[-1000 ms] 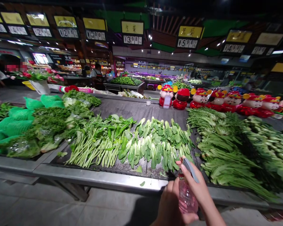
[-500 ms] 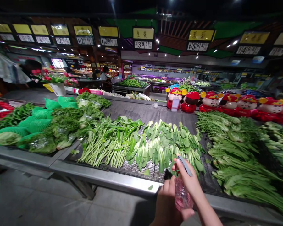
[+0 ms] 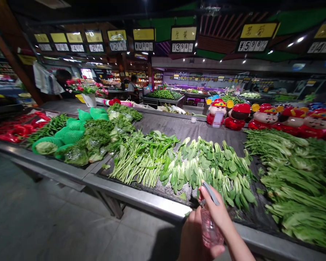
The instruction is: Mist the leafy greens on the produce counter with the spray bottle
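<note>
A clear, pink-tinted spray bottle point(image 3: 210, 228) is held in front of me at the lower right, over the front edge of the vegetable stand. My right hand point(image 3: 218, 208) is closed around its upper part, where a long grey piece point(image 3: 210, 194) of the top shows. Around the lower body wraps my left hand point(image 3: 191, 232), its thumb showing beneath the base. Just beyond both hands lie leafy greens with pale stems point(image 3: 201, 166) on a perforated mat. Long-stemmed greens point(image 3: 141, 163) lie to their left.
The stand's metal edge point(image 3: 157, 208) runs below the vegetables. Leafy bundles point(image 3: 301, 188) fill the right side; green-netted vegetables point(image 3: 70, 134) and red peppers point(image 3: 19, 130) lie left. Red figurines point(image 3: 236, 116) line the back near a flower pot point(image 3: 89, 99). A person point(image 3: 132, 88) stands far off.
My view has turned left, so the stand and signs sit further right and more red peppers show. Both hands keep the same grip on the spray bottle.
</note>
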Tool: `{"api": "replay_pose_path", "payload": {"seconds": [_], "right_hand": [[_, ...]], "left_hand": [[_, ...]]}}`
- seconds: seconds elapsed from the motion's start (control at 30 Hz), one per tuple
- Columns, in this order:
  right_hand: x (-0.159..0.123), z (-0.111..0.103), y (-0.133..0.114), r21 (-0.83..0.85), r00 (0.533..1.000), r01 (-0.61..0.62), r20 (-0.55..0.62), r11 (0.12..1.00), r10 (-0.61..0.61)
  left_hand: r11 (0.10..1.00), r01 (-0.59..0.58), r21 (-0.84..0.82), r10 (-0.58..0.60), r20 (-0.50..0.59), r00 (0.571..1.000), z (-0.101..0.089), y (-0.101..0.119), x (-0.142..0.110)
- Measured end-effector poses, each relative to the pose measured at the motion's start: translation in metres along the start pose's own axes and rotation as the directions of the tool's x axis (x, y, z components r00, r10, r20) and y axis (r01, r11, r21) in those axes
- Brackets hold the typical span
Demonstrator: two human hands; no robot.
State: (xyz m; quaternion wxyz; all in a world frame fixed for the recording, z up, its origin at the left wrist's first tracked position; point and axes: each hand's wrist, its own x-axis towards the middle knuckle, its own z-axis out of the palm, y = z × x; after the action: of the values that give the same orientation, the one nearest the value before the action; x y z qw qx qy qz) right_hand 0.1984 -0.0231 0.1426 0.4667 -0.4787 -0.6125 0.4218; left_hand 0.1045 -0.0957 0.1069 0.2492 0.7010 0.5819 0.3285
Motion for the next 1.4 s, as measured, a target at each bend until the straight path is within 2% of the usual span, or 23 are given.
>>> {"api": "replay_pose_path", "payload": {"seconds": [0.1,0.27,0.4,0.5,0.57,0.6,0.67,0.7,0.77,0.9,1.07,1.2,1.3,1.4], "right_hand": [[-0.002,0.008,0.004,0.017,1.000,-0.013,0.025,1.000,0.012],[0.009,0.012,0.008,0.007,0.998,-0.018,0.058,1.000,0.017],[0.022,0.014,0.019,0.012,0.990,-0.035,0.135,0.999,0.033],[0.031,0.015,0.027,0.046,0.978,-0.110,0.186,0.993,0.099],[0.036,0.015,0.025,0.062,0.968,-0.132,0.225,0.989,0.115],[0.039,0.015,0.022,0.069,0.966,-0.124,0.237,0.990,0.105],[0.043,0.013,0.009,0.089,0.966,-0.067,0.254,0.994,0.042],[0.044,0.012,0.002,0.083,0.969,-0.024,0.245,0.996,0.003],[0.047,0.010,-0.013,0.063,0.971,0.057,0.229,0.996,-0.070],[0.052,0.010,-0.028,0.062,0.965,0.134,0.218,0.989,-0.144],[0.056,0.018,-0.029,0.062,0.966,0.102,0.231,0.993,-0.113],[0.058,0.031,-0.034,0.053,0.959,0.125,0.248,0.991,-0.134],[0.058,0.050,-0.037,0.098,0.941,0.160,0.284,0.982,-0.182],[0.056,0.081,-0.041,0.124,0.960,0.178,0.196,0.976,-0.200]], "left_hand": [[0.999,-0.002,-0.048,0.001,-0.015,1.000,0.001,-0.010,-0.006],[0.998,0.068,0.014,-0.067,-0.022,0.997,-0.002,-0.006,-0.002],[0.972,0.216,0.087,-0.218,0.010,0.976,0.007,-0.005,0.008],[0.919,0.385,0.087,-0.388,0.021,0.922,0.015,-0.010,0.016],[0.904,0.423,0.066,-0.423,-0.012,0.906,0.012,-0.009,0.021],[0.910,0.411,0.044,-0.410,-0.039,0.911,0.009,-0.006,0.023],[0.957,0.288,0.010,-0.287,-0.089,0.954,-0.003,0.004,0.027],[0.968,0.249,0.015,-0.245,-0.120,0.962,-0.009,0.010,0.029],[0.968,0.248,0.036,-0.236,-0.203,0.950,-0.021,0.021,0.031],[0.965,0.258,0.046,-0.242,-0.219,0.945,-0.031,0.029,0.029],[0.966,0.251,-0.071,-0.259,-0.163,0.952,-0.043,0.016,0.023],[0.968,0.200,-0.153,-0.218,-0.113,0.969,-0.069,0.000,0.024],[0.977,0.149,-0.153,-0.165,-0.094,0.982,-0.094,-0.016,0.025],[0.989,0.080,-0.126,-0.093,-0.102,0.990,-0.120,-0.039,0.026]]}}
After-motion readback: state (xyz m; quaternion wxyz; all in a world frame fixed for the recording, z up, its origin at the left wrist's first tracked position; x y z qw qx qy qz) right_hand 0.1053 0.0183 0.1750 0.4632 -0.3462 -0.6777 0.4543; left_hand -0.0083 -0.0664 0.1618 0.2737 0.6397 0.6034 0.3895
